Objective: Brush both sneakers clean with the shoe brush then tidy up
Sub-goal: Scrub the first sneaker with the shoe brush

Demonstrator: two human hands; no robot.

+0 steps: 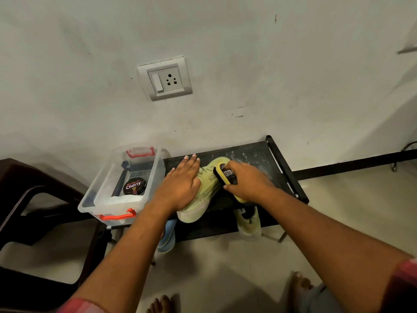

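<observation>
Head view shows one green sneaker lying on top of a black rack. The left hand lies flat on it, fingers straight, and presses it down. The right hand has its fingers curled round the yellow brush and holds it against the side of the shoe near the laces.

So the job looks to be in its first half, with one shoe being brushed. I cannot tell how clean it is. The second sneaker sits on the shelf below, just under the right hand, and no hand is on it. It looks like it has not had its turn yet, but that is a guess.

Tidying up is not done either. The clear box stands open at the left end of the rack with a polish tin inside, and the brush is not in it.
</observation>
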